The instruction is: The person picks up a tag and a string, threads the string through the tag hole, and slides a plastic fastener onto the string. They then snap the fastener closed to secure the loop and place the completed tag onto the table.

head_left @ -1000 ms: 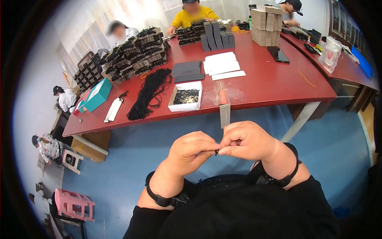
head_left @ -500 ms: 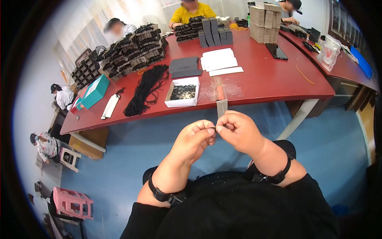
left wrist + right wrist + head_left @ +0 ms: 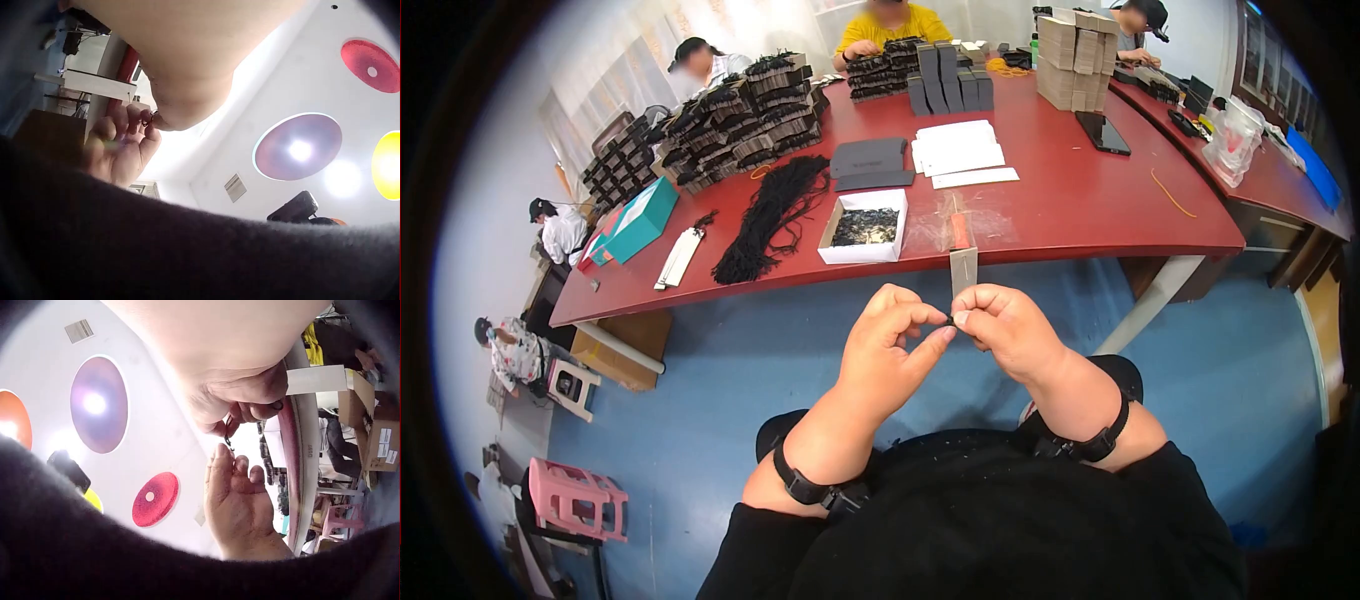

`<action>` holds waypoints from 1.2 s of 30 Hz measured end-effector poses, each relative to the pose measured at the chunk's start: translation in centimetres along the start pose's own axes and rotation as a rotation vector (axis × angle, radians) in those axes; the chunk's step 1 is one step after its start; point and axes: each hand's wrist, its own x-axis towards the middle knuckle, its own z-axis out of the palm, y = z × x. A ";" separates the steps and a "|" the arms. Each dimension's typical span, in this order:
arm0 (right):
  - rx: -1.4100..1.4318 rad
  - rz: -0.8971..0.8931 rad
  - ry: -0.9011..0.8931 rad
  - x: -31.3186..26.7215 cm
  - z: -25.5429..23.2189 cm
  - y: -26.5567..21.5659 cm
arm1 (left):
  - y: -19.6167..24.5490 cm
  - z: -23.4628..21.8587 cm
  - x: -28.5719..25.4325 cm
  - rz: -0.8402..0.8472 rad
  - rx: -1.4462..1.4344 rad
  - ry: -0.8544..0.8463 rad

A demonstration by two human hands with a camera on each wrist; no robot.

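Note:
In front of the table edge, the left hand (image 3: 888,345) and right hand (image 3: 1012,328) meet at their fingertips. Between them is a thin black cord (image 3: 229,430) with a small hooked end, seen in the right wrist view. The right thumb and index finger pinch it, and a small black loop (image 3: 278,405) shows by the right hand's curled fingers. The left thumb and index finger close on the cord's other end, its other fingers held apart. Much of the cord is hidden behind fingers.
The red table (image 3: 1090,215) carries a white box (image 3: 860,254) of small dark pieces, a black cord bundle (image 3: 765,225), white cards (image 3: 960,150), dark grey cards (image 3: 870,160) and stacked bundles (image 3: 740,130). A grey strip (image 3: 964,272) juts from its edge. Other people sit beyond.
Both hands have risen from nearer the lap, their fingertips still together. The left fingers curled around the black piece half a second ago, and now the thumb and index finger spread into a wider pinch.

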 end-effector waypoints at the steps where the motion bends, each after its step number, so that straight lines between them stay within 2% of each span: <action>1: -0.015 -0.007 -0.003 -0.1 0.1 -0.1 | 0.1 0.0 -0.1 -0.004 -0.002 -0.010; 9: -0.140 -0.032 -0.020 -0.2 0.0 -0.2 | -0.1 -0.3 0.1 -0.047 0.015 -0.067; 11: -0.165 -0.062 0.010 -0.2 0.2 -0.2 | -1.6 0.2 -0.1 -0.122 -0.271 0.015; 12: -0.167 -0.062 0.007 -0.1 -0.2 -0.1 | -2.3 0.2 -0.2 -0.121 -0.271 0.018; 14: -0.251 -0.115 0.068 0.2 -1.2 0.3 | -3.4 0.0 -0.2 -0.277 -0.484 0.077; 15: -0.253 -0.117 0.066 0.3 -1.3 0.4 | -3.5 0.2 -0.2 -0.275 -0.485 0.079; 17: -0.276 -0.078 0.102 0.3 -1.4 0.7 | -3.5 0.6 -0.5 -0.332 -0.715 0.057; 18: -0.281 -0.078 0.104 0.4 -1.7 0.7 | -3.5 0.6 -0.4 -0.330 -0.720 0.056; 20: -0.469 -0.163 0.147 0.5 -2.5 0.5 | -3.6 0.4 0.0 -0.441 -1.067 0.092; 21: -0.476 -0.163 0.154 0.7 -2.9 0.8 | -3.9 0.4 0.1 -0.438 -1.075 0.086; 23: -0.310 -0.214 0.180 1.3 -3.7 1.5 | -4.7 0.6 0.1 -0.510 -1.378 -0.008; 24: -0.314 -0.215 0.187 1.4 -3.7 1.6 | -5.2 1.0 0.0 -0.517 -1.440 -0.003; 25: -0.284 -0.201 0.198 1.6 -3.5 1.6 | -5.5 1.3 0.0 -0.519 -1.443 -0.009; 27: -0.254 -0.186 0.210 1.9 -3.3 1.8 | -6.1 1.8 0.2 -0.549 -1.436 0.091; 29: -0.271 -0.245 0.214 2.2 -3.2 2.0 | -6.3 1.9 0.4 -0.533 -1.418 0.095; 36: -0.307 -0.256 0.218 2.3 -3.3 2.2 | -6.9 2.1 0.4 -0.532 -1.354 0.106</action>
